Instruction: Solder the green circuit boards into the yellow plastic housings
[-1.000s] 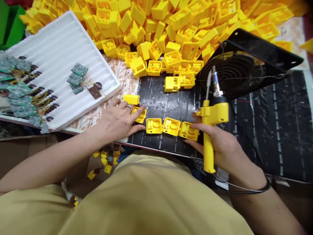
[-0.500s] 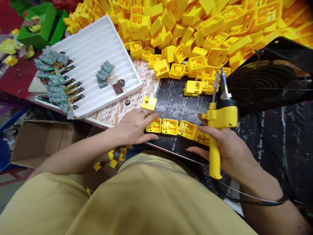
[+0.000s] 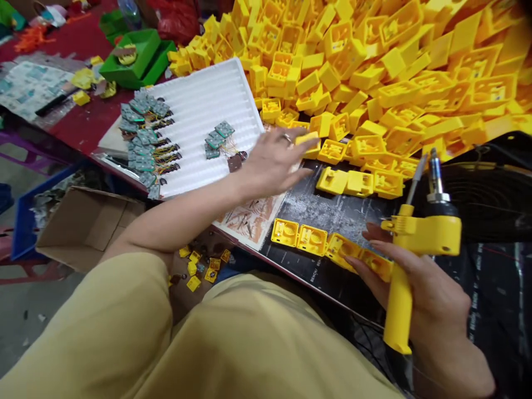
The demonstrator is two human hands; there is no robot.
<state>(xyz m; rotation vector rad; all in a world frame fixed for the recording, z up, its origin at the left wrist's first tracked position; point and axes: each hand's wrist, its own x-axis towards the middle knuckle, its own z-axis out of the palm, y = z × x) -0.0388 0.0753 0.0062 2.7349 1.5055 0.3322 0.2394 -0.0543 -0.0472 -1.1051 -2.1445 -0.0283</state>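
My left hand (image 3: 276, 160) reaches over the near edge of the yellow case pile (image 3: 374, 72), fingers spread, fingertips at a yellow case (image 3: 308, 146). Nothing is gripped in it. My right hand (image 3: 419, 277) holds a yellow soldering gun (image 3: 401, 293) upright, its metal tip pointing away from me. Its thumb and a finger reach to a row of open yellow cases (image 3: 312, 240) along the table's front edge. Behind that row stand a few more yellow cases (image 3: 359, 183).
A white ribbed foam tray (image 3: 199, 88) at the left bears green circuit boards (image 3: 143, 138) with wires. Beyond it are green boxes (image 3: 133, 58). A black fan (image 3: 482, 188) stands at the right. Below the table's left edge is a cardboard box (image 3: 83, 227).
My left hand has left the row of cases and moved forward to the pile. A case that lay behind the row now stands beside the two rear cases. The view has shifted left.
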